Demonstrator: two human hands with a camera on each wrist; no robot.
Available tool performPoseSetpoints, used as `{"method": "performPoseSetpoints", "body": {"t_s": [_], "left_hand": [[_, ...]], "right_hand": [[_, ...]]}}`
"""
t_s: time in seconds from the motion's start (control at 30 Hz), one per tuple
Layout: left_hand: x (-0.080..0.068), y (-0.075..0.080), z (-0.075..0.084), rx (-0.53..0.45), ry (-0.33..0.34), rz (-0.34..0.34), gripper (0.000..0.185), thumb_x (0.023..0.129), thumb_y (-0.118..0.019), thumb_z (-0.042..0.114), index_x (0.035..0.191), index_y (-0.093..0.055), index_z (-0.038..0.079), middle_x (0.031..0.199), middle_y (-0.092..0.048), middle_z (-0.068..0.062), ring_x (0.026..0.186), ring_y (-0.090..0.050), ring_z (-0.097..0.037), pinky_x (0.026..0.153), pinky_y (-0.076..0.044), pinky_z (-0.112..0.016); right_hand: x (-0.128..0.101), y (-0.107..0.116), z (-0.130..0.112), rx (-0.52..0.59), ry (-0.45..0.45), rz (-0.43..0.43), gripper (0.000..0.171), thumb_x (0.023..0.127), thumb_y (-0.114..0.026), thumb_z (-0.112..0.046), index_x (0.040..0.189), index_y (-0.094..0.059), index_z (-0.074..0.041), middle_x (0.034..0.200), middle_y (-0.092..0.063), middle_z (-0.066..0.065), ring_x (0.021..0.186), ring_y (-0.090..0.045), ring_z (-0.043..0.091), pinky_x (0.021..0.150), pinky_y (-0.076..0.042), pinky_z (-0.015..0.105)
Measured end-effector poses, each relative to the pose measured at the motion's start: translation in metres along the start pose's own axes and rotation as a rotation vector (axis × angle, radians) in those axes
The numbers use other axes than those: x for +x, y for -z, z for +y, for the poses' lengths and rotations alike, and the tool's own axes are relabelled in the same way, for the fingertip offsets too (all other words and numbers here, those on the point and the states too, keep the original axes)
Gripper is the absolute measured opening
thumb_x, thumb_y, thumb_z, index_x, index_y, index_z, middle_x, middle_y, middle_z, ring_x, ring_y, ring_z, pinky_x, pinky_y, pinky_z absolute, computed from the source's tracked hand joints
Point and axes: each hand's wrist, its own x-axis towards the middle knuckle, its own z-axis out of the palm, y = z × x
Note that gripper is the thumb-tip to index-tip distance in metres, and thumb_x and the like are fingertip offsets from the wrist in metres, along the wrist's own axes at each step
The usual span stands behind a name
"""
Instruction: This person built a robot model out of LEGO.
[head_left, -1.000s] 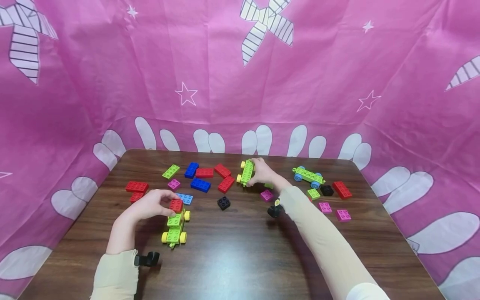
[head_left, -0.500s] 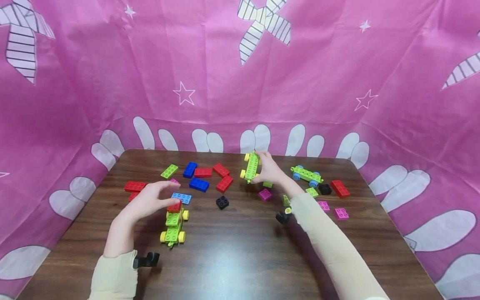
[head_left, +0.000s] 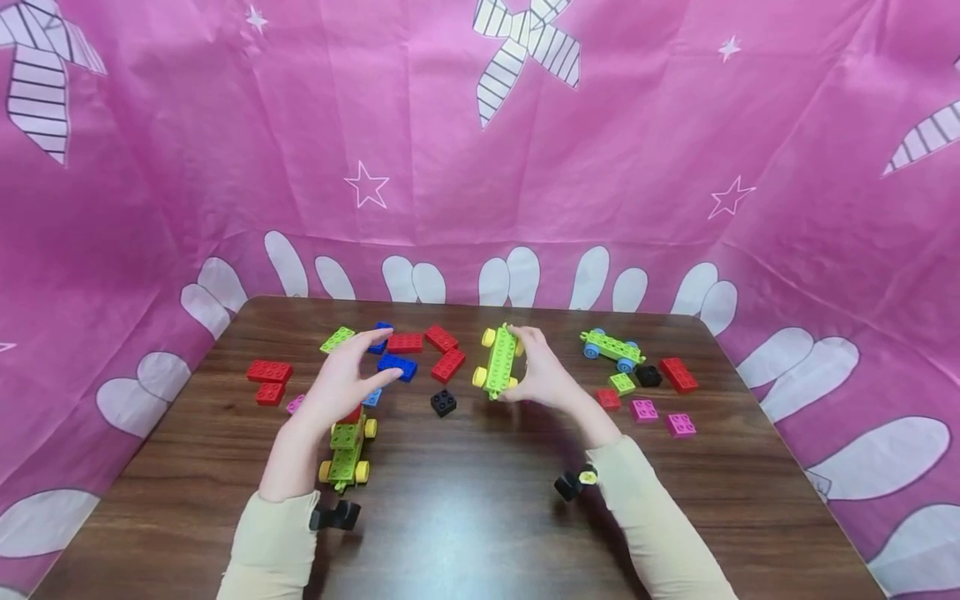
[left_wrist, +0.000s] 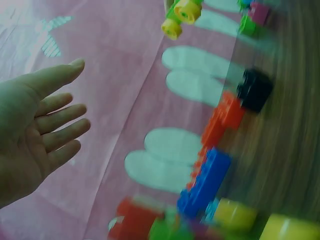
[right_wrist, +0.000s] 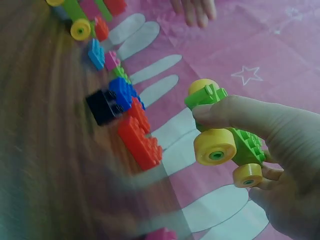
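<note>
Green car [head_left: 501,360] between right fingers [head_left: 529,335]

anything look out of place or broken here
Nothing stands out. The loose bricks lie at mixed angles on the table, none visibly broken; the blue-wheeled car stands on its wheels, and the right hand grips a yellow-wheeled car.

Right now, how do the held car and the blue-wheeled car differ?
Wheels: the held car has yellow, the blue-wheeled car blue.
Support: the right hand grips the held car; the blue-wheeled car stands on the table.
Shared: both have green studded bases with no bricks on top.
</note>
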Motion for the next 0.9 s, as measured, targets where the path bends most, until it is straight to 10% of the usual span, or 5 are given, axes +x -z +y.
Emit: {"method": "performPoseSetpoints", "body": {"t_s": [0.43, 0.9], "left_hand": [[0.021, -0.054, 0.023, -0.052, -0.002, -0.285, 0.095, 0.081, -0.079, 0.039, 0.153, -0.027, 0.006, 0.158, -0.031, -0.016, 0.145, -0.030, -0.035, 0.112, -0.033, -0.056], [0.023, -0.100, 0.021, -0.094, 0.007, -0.447, 0.101, 0.072, -0.088, 0.026, 0.151, -0.030, 0.001, 0.155, -0.035, -0.018, 0.143, -0.034, -0.034, 0.114, -0.034, -0.052]], "right_hand": [[-0.037, -0.022, -0.006, -0.034, -0.025, -0.212, 0.109, 0.055, -0.094, -0.026, 0.143, -0.037, 0.004, 0.138, -0.044, 0.019, 0.119, -0.050, 0.027, 0.104, -0.045, 0.046], [-0.050, -0.034, -0.003, -0.010, 0.000, -0.269, 0.105, 0.054, -0.095, -0.027, 0.138, -0.040, 0.004, 0.131, -0.048, 0.016, 0.115, -0.051, 0.024, 0.103, -0.046, 0.045]]}}
